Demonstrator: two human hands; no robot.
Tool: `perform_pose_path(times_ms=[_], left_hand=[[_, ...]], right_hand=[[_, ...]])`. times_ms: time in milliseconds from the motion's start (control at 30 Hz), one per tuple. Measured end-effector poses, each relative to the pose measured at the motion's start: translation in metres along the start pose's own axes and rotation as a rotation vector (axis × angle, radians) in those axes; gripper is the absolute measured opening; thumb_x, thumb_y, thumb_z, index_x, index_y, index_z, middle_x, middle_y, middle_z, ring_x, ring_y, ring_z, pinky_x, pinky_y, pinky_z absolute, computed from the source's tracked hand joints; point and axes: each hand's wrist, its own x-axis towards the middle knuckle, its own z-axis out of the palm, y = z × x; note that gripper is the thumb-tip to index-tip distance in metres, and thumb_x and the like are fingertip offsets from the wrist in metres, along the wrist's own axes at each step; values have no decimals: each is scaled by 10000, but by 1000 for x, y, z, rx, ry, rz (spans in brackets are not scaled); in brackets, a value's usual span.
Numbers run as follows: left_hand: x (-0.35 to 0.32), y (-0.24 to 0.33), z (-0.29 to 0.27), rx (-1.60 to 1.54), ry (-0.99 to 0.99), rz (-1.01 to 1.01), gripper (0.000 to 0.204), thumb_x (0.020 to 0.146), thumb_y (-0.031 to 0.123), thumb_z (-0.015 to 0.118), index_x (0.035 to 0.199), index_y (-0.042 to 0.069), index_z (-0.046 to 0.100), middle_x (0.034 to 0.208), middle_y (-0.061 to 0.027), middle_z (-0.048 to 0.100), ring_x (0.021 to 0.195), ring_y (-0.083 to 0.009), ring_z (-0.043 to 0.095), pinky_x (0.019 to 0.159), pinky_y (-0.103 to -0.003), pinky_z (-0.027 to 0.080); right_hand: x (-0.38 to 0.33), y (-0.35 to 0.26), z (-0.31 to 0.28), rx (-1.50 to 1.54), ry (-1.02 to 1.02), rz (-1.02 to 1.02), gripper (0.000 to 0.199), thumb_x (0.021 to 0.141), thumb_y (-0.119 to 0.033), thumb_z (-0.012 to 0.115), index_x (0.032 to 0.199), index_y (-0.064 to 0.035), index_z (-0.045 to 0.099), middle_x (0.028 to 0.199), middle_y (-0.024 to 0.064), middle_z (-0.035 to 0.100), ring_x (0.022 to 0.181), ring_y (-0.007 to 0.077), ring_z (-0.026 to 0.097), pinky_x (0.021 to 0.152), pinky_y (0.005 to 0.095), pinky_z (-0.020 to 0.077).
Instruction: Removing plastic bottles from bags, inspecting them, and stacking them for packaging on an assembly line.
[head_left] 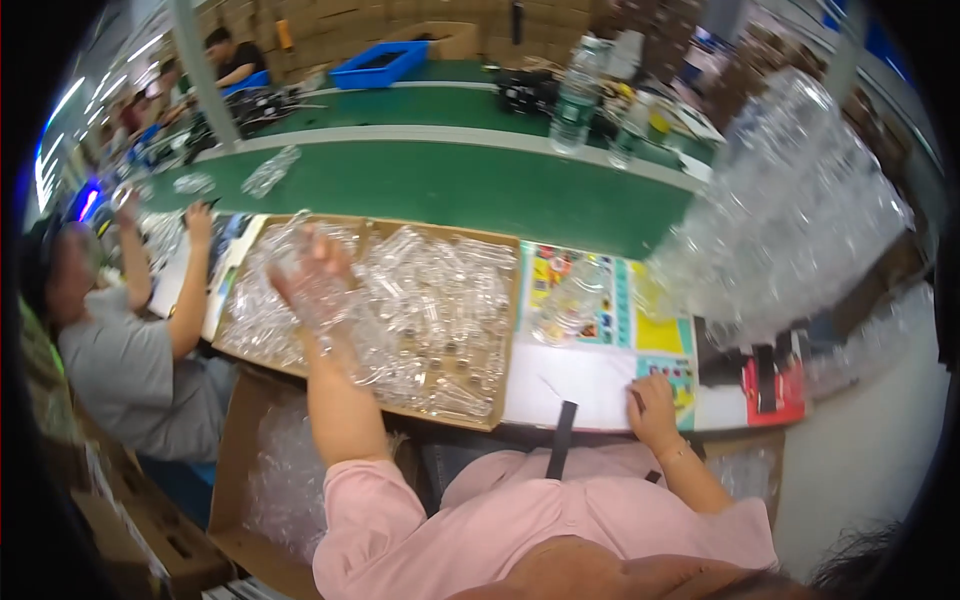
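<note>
My left hand [318, 272] is raised over a shallow cardboard tray [517, 320], with its fingers around a clear plastic piece [345, 318] that overlaps the hand and wrist. Glare and blur hide the piece's exact shape. Many clear plastic parts [435, 300] lie heaped in the tray. My right hand [655, 408] rests on a white sheet [570, 385] at the near table edge. Its fingers are loosely bent and apart, and I see nothing in them. Between that hand and the green surface, a clear plastic piece [575, 300] lies on colourful printed sheets [612, 345].
A big clear bag of plastic pieces [790, 220] bulges at right. Bottles [575, 105] stand beyond the green conveyor [430, 190], near a blue bin [380, 65]. A co-worker [130, 350] sits at left. An open carton [235, 460] of clear plastic stands below the table.
</note>
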Motion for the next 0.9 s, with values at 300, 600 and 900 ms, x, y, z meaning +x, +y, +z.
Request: perform_pose_path(times_ms=[300, 600, 900], left_hand=[[-1, 2, -8, 8, -168, -68, 861, 671, 577, 708, 1230, -8, 412, 869, -58, 507, 740, -158, 448, 688, -274, 343], [-2, -1, 11, 13, -180, -55, 794, 601, 389, 827, 1142, 20, 378, 858, -72, 499, 744, -176, 477, 721, -281, 370], [-7, 8, -5, 59, -196, -86, 874, 562, 510, 813, 1179, 49, 401, 882, -56, 509, 751, -177, 467, 694, -302, 372]], right_hand=[[-7, -9, -10, -21, 36, 59, 131, 718, -24, 592, 842, -41, 554, 839, 108, 542, 831, 300, 519, 746, 382, 414], [-5, -9, -9, 14, 10, 60, 157, 713, 2, 595, 865, -27, 566, 854, 125, 528, 831, 315, 509, 757, 383, 414], [3, -10, 1, 17, -21, 52, 158, 701, 2, 593, 855, -31, 577, 863, 133, 533, 852, 324, 507, 784, 396, 406]])
